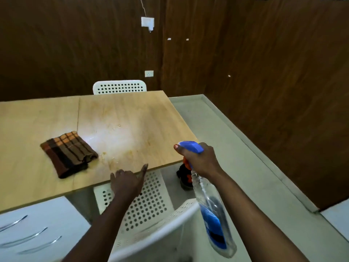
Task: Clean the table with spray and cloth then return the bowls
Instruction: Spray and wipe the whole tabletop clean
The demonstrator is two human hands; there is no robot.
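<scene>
Tilting near the lens, the clear plastic spray bottle with a blue label [215,214] is hanging from the right hand [198,159], whose fingers are wrapping its blue trigger head. Left hand [128,181] is resting spread at the near edge of the light wooden table [132,114], while the folded brown-and-orange checked cloth [69,153] is lying on the tabletop to its left.

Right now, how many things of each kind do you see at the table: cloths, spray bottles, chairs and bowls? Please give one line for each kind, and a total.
Cloths: 1, the folded checked cloth lying on the table.
Spray bottles: 1, the spray bottle held in the right hand.
Chairs: 2, the far chair and the near chair.
Bowls: 0 in view.
Total: 4
</scene>
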